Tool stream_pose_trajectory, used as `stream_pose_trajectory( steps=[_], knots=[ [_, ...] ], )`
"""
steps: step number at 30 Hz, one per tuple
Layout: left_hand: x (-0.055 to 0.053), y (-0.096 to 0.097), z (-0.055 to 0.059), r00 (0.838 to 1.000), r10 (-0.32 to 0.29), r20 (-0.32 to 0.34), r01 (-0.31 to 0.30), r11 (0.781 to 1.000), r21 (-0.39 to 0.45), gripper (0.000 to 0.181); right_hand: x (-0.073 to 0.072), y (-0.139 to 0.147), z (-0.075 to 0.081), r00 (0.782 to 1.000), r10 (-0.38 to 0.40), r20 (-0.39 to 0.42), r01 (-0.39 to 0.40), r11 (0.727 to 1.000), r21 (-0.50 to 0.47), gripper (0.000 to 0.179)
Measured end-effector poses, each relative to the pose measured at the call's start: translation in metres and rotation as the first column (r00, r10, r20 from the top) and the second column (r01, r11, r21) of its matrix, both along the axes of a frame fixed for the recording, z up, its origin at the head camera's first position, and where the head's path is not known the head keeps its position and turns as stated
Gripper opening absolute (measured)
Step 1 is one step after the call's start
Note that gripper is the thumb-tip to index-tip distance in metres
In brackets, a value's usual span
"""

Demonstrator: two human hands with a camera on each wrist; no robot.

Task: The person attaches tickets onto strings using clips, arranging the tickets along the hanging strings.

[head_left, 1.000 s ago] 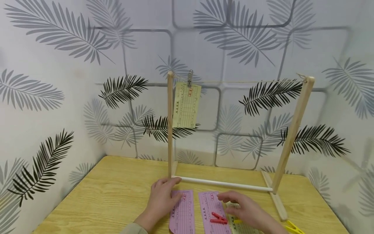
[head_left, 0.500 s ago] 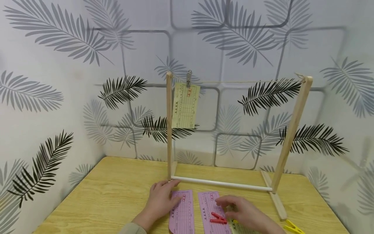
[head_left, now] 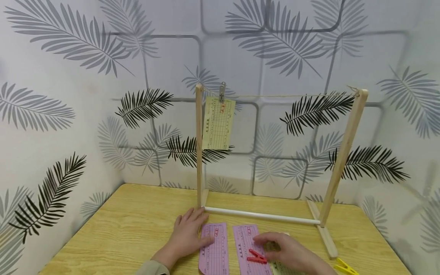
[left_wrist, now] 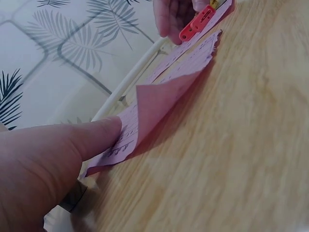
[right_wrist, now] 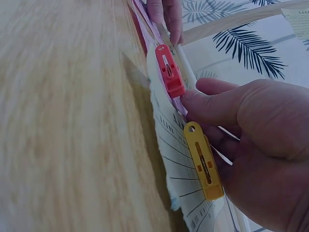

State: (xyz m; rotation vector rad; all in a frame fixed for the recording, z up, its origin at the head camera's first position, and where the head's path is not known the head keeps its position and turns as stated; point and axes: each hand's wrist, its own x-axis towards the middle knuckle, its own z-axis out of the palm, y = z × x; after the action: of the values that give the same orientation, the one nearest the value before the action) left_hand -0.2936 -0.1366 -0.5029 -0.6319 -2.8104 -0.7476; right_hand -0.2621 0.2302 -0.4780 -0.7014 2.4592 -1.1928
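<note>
Nearest, the right hand (head_left: pixel 292 252) rests with fingers loosely curled, touching the red clothespin (head_left: pixel 257 256) on a pink slip (head_left: pixel 248 250); left of that clothespin, the left hand (head_left: pixel 188 236) lies open, thumb pressing another pink slip (head_left: pixel 214 250); beyond stands the wooden rack (head_left: pixel 338 164) on the worktop (head_left: pixel 130 225)

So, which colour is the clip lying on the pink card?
Red. The clip shows best in the right wrist view, lying on the pink card.

Nothing can be read. The yellow slip (head_left: pixel 219 123) hanging far left on the string and the two pink slips (head_left: pixel 215 248) lying near on the worktop (head_left: pixel 120 229) carry printed grids and small red marks, too small and blurred to make out.
</note>
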Motion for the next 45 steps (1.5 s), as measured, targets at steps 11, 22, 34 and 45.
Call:
stream_pose_trajectory(
  steps=[11,22,34,45],
  knots=[
    [0.0005,0.0002,-0.0006,1.000,-0.005,-0.006,0.005,0.999,-0.038,0.072,0.0031,0.0040,-0.0010,0.996,0.084,0.006,-0.084,0.996,0.022,0.041],
    [0.0004,0.0022,-0.0014,1.000,0.014,-0.009,-0.013,1.000,0.004,0.062,0.0002,0.0043,-0.0040,0.981,0.181,-0.064,-0.181,0.983,-0.005,0.032],
    [-0.0022,0.0039,-0.0055,0.999,0.036,-0.017,-0.036,0.999,0.014,0.044,0.0012,0.0038,-0.0038,0.977,0.204,-0.062,-0.205,0.979,-0.013,0.041],
    [-0.0023,0.0039,-0.0056,0.999,0.036,-0.018,-0.035,0.999,0.034,0.039,0.0028,0.0017,-0.0027,0.983,0.168,-0.070,-0.169,0.986,-0.008,0.028]
  ],
)
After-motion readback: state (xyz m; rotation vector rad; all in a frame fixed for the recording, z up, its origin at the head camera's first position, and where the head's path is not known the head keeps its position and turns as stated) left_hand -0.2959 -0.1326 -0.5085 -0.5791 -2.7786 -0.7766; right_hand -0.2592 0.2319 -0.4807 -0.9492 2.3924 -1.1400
